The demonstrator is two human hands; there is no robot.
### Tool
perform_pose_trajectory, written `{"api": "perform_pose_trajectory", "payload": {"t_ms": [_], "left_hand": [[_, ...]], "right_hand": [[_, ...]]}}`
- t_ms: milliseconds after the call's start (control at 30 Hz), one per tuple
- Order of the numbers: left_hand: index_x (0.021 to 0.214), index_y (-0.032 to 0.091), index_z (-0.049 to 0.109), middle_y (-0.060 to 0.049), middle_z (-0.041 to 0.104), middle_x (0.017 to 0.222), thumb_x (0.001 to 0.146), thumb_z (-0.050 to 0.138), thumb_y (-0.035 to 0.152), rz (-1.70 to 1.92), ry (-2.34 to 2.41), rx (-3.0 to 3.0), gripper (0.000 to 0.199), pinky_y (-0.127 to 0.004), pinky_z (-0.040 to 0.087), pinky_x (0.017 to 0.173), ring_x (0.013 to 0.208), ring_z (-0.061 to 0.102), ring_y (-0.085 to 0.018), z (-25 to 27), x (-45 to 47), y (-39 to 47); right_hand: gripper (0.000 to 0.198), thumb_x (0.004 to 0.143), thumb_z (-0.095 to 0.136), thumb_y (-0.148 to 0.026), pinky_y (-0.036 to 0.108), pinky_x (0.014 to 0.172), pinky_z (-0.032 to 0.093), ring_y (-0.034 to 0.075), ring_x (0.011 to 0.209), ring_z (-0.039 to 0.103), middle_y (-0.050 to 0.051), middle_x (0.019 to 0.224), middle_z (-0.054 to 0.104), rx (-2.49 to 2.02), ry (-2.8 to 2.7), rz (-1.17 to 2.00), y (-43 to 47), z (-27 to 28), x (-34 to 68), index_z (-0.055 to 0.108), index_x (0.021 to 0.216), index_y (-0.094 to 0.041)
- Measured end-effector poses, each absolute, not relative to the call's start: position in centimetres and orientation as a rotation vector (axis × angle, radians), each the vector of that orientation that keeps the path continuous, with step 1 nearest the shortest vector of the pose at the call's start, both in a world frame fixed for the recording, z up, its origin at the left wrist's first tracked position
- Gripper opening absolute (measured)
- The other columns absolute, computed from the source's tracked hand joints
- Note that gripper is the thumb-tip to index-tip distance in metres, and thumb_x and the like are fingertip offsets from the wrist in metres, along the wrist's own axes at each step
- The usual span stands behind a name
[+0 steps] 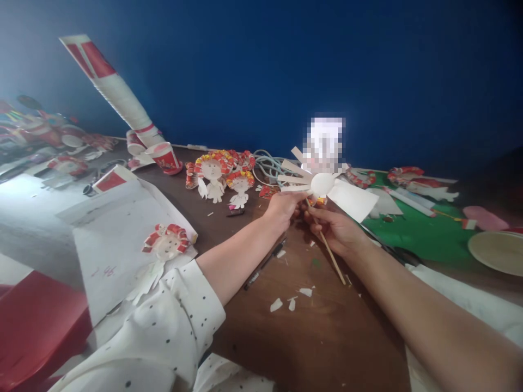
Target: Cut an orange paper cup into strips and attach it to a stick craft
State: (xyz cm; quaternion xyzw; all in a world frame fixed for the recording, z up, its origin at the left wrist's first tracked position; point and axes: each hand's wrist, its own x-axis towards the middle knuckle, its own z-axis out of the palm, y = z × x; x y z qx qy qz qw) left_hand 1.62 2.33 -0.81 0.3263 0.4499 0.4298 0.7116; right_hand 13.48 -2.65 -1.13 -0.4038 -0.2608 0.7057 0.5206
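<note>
A white paper cutout (322,185), with a round middle, thin strips fanning to the left and a broad flap to the right, is held up over the table. My left hand (284,209) is closed, pinching it at its lower edge. My right hand (333,228) is closed around a thin wooden stick (329,250), whose upper end meets the cutout and whose lower end slants toward me. Some fingertips of both hands are hidden behind each other and the paper. Below my hands lie a black pen (265,264) and white paper scraps (276,305).
Paper dolls with red and yellow curls (212,171) stand toward the blue wall. A red paper cup (164,157) and a long rolled paper tube (122,98) are behind left. White sheets (102,245) bear another doll (166,245). A green mat (429,228) lies right.
</note>
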Motion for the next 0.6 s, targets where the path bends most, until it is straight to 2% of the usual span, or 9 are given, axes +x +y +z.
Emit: {"api": "perform_pose_trajectory", "payload": {"t_ms": [200,400,600], "left_hand": [[0.058,0.014,0.055,0.002,0.05,0.047,0.073,0.066,0.015,0.98,1.028,0.674,0.019,-0.017,0.025,0.038,0.037,0.036,-0.003,-0.51,1.52,2.21],[0.062,0.014,0.054,0.001,0.053,0.05,0.073,0.065,0.014,0.995,1.046,0.661,0.016,-0.017,0.028,0.038,0.039,0.043,-0.005,-0.57,1.57,2.44],[0.065,0.014,0.056,0.001,0.054,0.051,0.073,0.067,0.017,0.992,1.086,0.637,0.014,-0.019,0.029,0.039,0.036,0.038,-0.003,-0.65,1.7,2.65]], "right_hand": [[0.015,0.071,0.069,-0.009,0.006,0.036,0.04,0.005,0.061,0.059,0.001,0.083,0.067,-0.965,-0.59,1.742,-2.55,-1.34,13.6,0.069,0.083,-0.017],[0.016,0.069,0.069,-0.008,0.004,0.036,0.038,0.003,0.058,0.057,0.0,0.08,0.066,-0.99,-0.554,1.728,-2.4,-1.28,13.35,0.068,0.083,-0.017],[0.013,0.07,0.072,-0.014,0.006,0.039,0.043,0.003,0.054,0.058,0.0,0.074,0.066,-1.041,-0.571,1.738,-2.38,-1.37,13.32,0.067,0.082,-0.016]]}}
